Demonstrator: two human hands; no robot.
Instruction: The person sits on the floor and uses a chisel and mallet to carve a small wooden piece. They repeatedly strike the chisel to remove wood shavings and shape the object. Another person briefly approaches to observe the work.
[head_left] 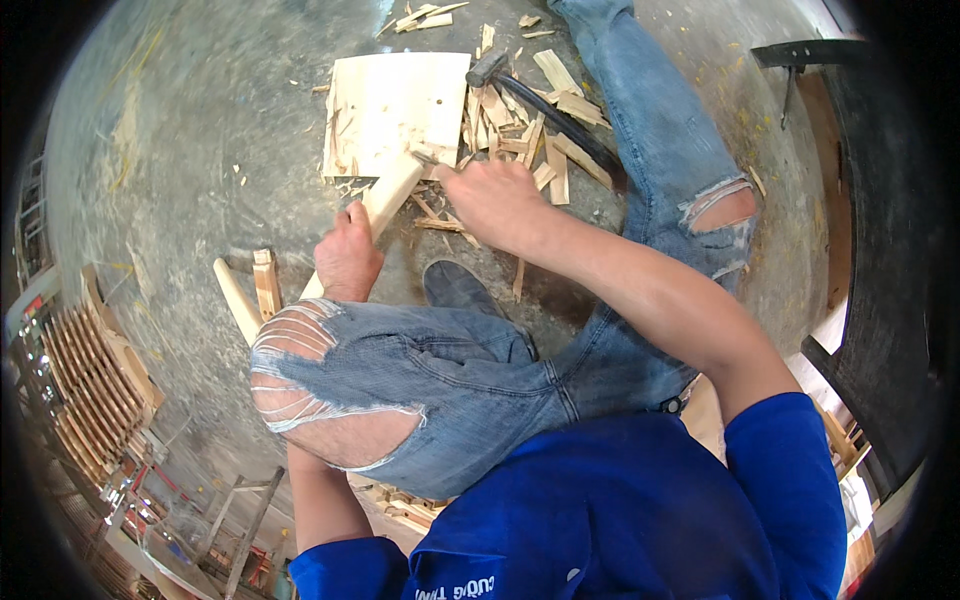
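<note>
A long pale wooden piece (388,196) slants up from beside my bent knee, its far end resting over the near edge of a square wooden board (390,100). My left hand (348,258) is wrapped round this piece at its middle. My right hand (495,200) is closed in a fist at the far end. From that fist a short metal blade, which looks like a chisel (426,159), reaches the wood's tip; its handle is hidden in my fingers. A hammer (487,69) with a dark handle lies on the floor beyond my right hand.
Split wood scraps (548,150) are strewn around the board and hammer. Left of my knee are a curved wooden piece (236,298) and a small block (266,284). Stacked wooden parts (95,385) stand at the far left. A dark bench-like object (885,230) borders the right.
</note>
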